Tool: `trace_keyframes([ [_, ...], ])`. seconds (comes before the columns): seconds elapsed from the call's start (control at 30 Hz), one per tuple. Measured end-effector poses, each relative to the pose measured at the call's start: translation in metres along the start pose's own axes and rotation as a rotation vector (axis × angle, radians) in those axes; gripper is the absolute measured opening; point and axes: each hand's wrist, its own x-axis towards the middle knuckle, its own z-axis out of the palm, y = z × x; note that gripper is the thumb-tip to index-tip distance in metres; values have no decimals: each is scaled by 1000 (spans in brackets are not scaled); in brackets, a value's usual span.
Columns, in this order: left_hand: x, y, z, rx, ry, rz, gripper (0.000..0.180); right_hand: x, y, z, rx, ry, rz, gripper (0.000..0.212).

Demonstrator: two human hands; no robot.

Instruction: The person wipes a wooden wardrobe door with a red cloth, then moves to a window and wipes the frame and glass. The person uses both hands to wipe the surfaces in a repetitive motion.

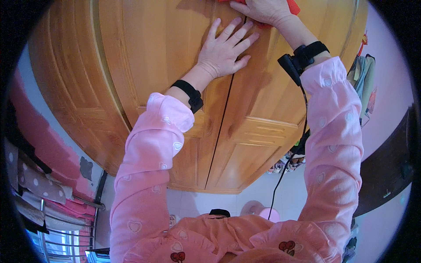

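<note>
The top edge crops the right hand point(265, 10), which hides part of the red cloth point(294, 7)

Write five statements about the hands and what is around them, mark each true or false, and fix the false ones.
1. The left hand has its fingers spread over the wooden cabinet. True.
2. The red cloth is under the left hand. False: it is under the right hand.
3. Both pink sleeves carry a heart pattern. True.
4. The black cable runs from the left wrist. False: the cable hangs from the black device on the right wrist.
5. The polka-dot fabric is at the right of the view. False: the polka-dot fabric is at the left.
</note>
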Motion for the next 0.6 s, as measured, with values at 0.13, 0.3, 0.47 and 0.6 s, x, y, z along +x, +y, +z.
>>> trace_keyframes([
  [0.13,-1,1,-1,-55,29,2,63,18,8,2,-48,142,85,61],
  [0.3,-2,-1,1,-50,8,6,65,20,-2,12,-130,231,169,59],
  [0.47,-3,-2,1,-69,-5,13,64,21,-18,12,-20,-12,-67,65],
  [0.6,-1,-2,0,-107,27,19,62,35,-24,13,5,-18,-204,67],
])
